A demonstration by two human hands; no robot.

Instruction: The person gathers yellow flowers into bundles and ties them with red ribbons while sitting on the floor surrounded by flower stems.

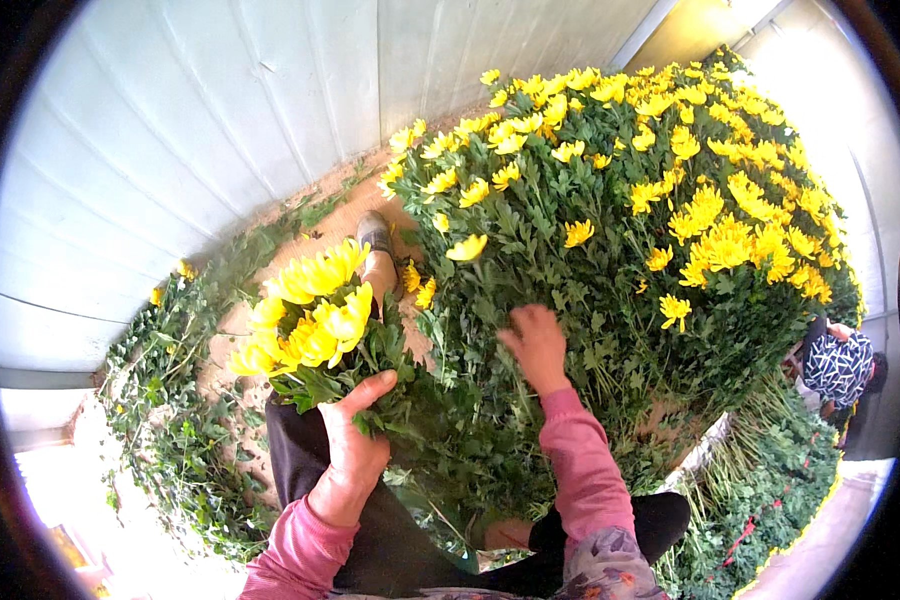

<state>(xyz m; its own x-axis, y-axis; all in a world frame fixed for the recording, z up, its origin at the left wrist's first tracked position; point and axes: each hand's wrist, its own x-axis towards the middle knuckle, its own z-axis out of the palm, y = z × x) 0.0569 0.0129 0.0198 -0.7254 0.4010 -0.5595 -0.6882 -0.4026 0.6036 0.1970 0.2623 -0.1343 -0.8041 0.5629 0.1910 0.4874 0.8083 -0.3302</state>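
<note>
My left hand [355, 440] is closed around the stems of a bunch of yellow chrysanthemums [315, 315], its thumb lying across the green leaves. The flower heads are gathered close together above the fist. To the right, my right hand [537, 348] is over the large heap of cut chrysanthemums [560, 210], down among the leaves. Its fingers are smeared by motion, so a stem in them cannot be made out. Just above that hand, a single yellow chrysanthemum [467, 248] stands out from the greenery.
Loose leaves and stems [185, 400] litter the brown ground at left. A pale panelled wall [220, 130] rises behind. My shoe [374, 232] stands beside the heap. Bundled stems [760, 480] lie at lower right, near another person in a patterned top [838, 368].
</note>
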